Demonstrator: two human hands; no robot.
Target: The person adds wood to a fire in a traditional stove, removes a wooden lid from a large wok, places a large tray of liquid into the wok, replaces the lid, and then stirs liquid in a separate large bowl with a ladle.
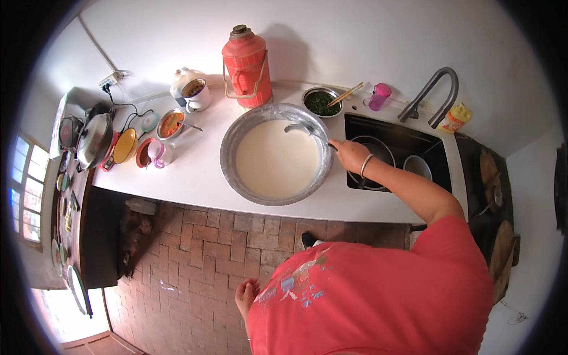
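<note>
My right hand (350, 155) grips the dark handle of a metal ladle (306, 128), whose head rests at the surface of a pale, creamy liquid (277, 164). The liquid fills much of a large round metal basin (228, 171) on the white counter. Hanging low by my side, away from the counter, my left hand (247, 290) has its fingers curled; whether they hold anything cannot be told. Behind the basin's right edge stands a metal bowl of chopped greens (320, 103) with wooden chopsticks (348, 93) in it.
A red thermos flask (248, 66) stands behind the basin. A black sink (426, 151) with a grey faucet (443, 88) is at right. Leftward are an enamel mug (197, 98), a bowl of red food (171, 124), a yellow bowl (125, 146) and a lidded wok (94, 140).
</note>
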